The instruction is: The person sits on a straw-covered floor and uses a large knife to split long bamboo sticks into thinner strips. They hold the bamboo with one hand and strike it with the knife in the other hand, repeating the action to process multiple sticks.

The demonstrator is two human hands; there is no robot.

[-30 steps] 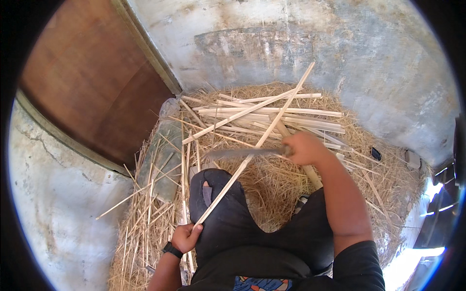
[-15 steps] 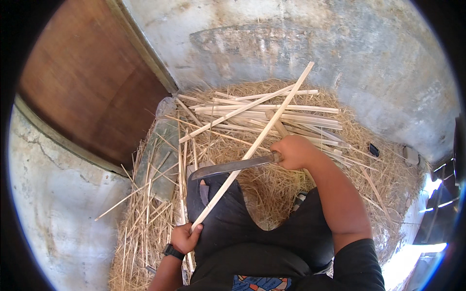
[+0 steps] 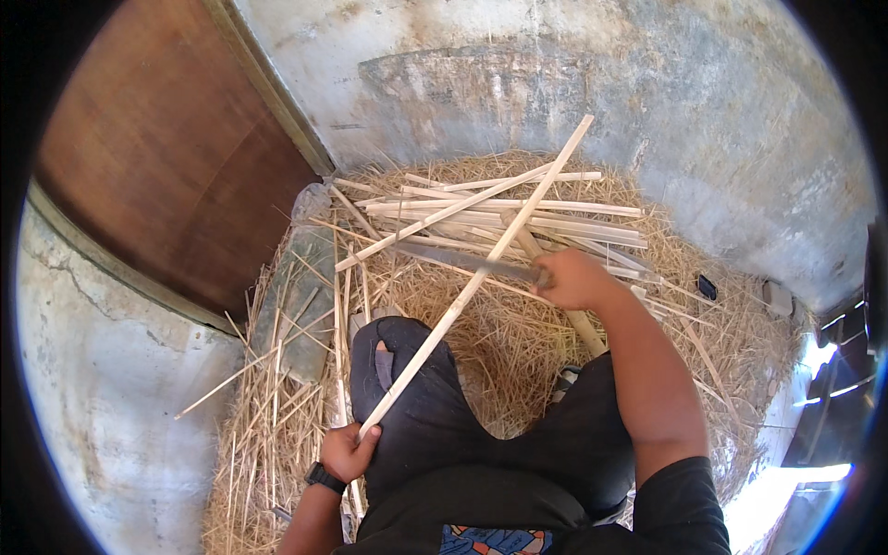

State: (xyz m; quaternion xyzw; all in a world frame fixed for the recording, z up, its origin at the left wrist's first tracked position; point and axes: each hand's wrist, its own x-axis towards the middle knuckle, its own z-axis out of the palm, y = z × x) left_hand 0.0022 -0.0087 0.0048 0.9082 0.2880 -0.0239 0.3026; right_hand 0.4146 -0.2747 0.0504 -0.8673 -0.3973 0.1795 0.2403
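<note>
The low end of a long, thin, pale wood strip (image 3: 444, 324) is gripped by the L hand (image 3: 349, 451), w/ the thumb laid along it. The strip is held on a slant, up & to the R, over the L knee (image 3: 404, 347), w/ its far tip near the wall (image 3: 647, 111). The handle of a big knife (image 3: 453, 257) is gripped in the R hand (image 3: 573, 279), w/ fingers closed. The blade is pointed L & is crossed w/ the strip about halfway up; it's a bit blurred, so touching or not can't be told. A thick round stick (image 3: 581, 328) is seen under the strip, near the R hand. More pale strips (image 3: 592, 228) are piled on the straw (image 3: 499, 393) by the wall, some crossed over others. Thin bits are strewn on the L side, near a brown door (image 3: 185, 157). A small black thing (image 3: 707, 287) is seen on the straw, far R. A black watch (image 3: 324, 477) is worn on the L wrist.
</note>
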